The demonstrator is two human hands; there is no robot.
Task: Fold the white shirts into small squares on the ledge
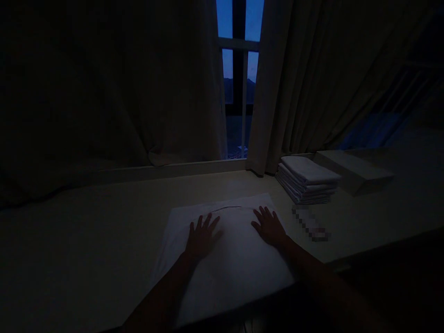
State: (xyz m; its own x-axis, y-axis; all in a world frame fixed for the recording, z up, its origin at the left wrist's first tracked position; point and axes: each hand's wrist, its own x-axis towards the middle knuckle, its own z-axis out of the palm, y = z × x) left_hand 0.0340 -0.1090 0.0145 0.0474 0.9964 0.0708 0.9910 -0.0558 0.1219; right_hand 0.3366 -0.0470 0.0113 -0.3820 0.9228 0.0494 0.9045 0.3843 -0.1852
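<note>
A white cloth point(239, 259) lies spread on the pale tabletop in front of me, in dim light. A thin dark curved line shows near its far edge, perhaps a fold or seam. On the cloth's left part rests my left hand point(202, 237), fingers spread, holding nothing. My right hand point(269, 226) lies flat near the far right corner of the cloth, its fingers apart. Beyond it to the right stands a stack of folded white cloths point(307, 178).
A pale box point(357, 173) sits right of the stack. A small blurred-out object point(310, 224) lies before the stack. Long curtains point(270, 92) hang behind the table point(86, 245), around a narrow window point(239, 69). The table's front edge runs close to me.
</note>
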